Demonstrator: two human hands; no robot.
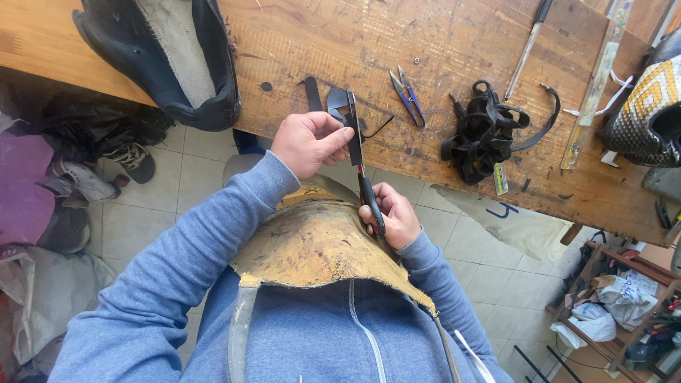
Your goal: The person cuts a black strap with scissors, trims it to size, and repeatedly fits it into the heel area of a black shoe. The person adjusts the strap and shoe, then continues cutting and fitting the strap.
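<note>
Strip (354,135) of flat black leather, pinched in left hand (306,143) grip, right hand (391,216) closed on scissors (365,188).

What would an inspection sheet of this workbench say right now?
Surface: worn wooden bench, scratched.
Job's things: black strip pinched in left hand; scissors in right hand, blades at the strip.
Clutter: small snips, tangle of black straps, black shoe, patterned shoe, long ruler.
Grip: both hands closed on their items.
Cables: nothing seen.
Surroundings: tiled floor, shoes piled at left, worn apron on the lap.
</note>
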